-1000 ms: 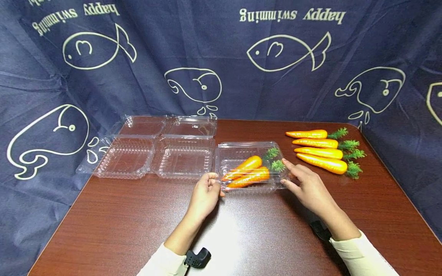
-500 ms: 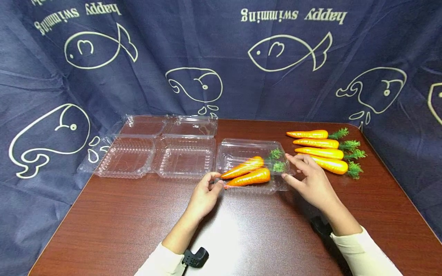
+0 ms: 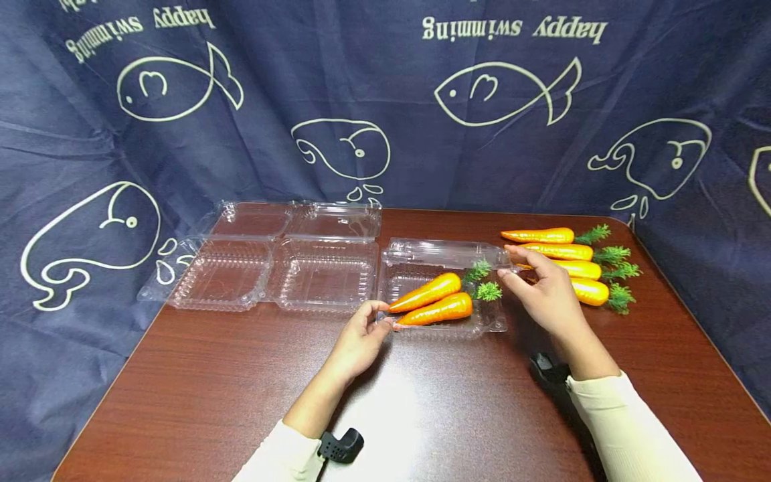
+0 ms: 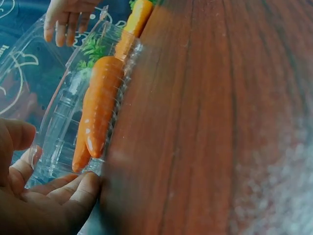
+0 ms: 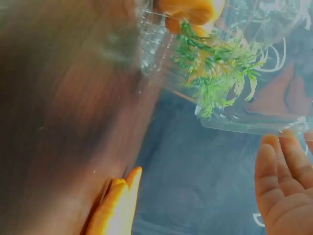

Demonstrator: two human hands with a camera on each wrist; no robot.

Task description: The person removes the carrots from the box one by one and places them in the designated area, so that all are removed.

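Observation:
A clear plastic clamshell container (image 3: 402,280) stands at mid-table, its lid (image 3: 442,252) raised at the back and tilted. Inside its base lie two orange carrots (image 3: 435,308) side by side, leafy green tops (image 3: 486,290) toward the right. My left hand (image 3: 357,341) pinches the front left corner of the base, thumb near the carrot tips, as the left wrist view also shows. My right hand (image 3: 547,291) holds the lid's right edge between thumb and forefinger. In the right wrist view its other fingers (image 5: 268,171) extend near that edge.
Two more open clear containers (image 3: 325,274) stand side by side on the left, lids folded back. Several carrots (image 3: 539,235) lie in a row at the right, partly behind the right hand. A dark blue printed cloth (image 3: 397,167) hangs behind the brown table (image 3: 241,388).
My right hand has moved up and back, swinging the container lid from low over the carrots to a raised position. The left hand has stayed at the front left corner.

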